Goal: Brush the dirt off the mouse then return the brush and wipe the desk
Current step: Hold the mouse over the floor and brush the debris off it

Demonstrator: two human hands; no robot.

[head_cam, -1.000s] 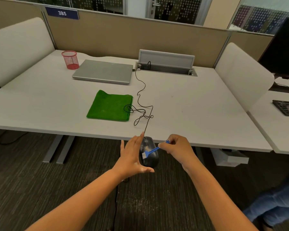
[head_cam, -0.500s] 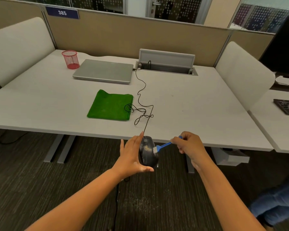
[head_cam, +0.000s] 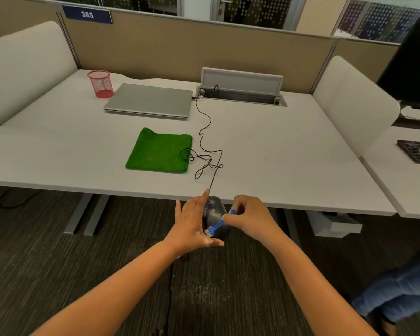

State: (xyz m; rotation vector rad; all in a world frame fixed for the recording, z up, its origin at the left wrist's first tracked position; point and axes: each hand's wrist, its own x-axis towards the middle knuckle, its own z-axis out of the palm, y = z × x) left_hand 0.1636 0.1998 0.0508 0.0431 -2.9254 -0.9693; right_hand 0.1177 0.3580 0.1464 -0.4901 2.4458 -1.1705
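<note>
the black mouse (head_cam: 215, 218) sits off the table (head_cam: 277, 151) edge, cradled between left hand (head_cam: 193, 223) fingers and thumb, fingers straight. right hand (head_cam: 249, 218) fingers pinch the blue brush (head_cam: 216, 227), bristles on the mouse, near the left thumb.

My mouse (head_cam: 216, 218) looks glossy black plastic; beyond it, a fuzzy green cloth (head_cam: 159, 150) on the matt desk (head_cam: 289, 151).

Desk (head_cam: 264, 151) bearing laptop (head_cam: 149, 100), cloth (head_cam: 159, 151)
</note>
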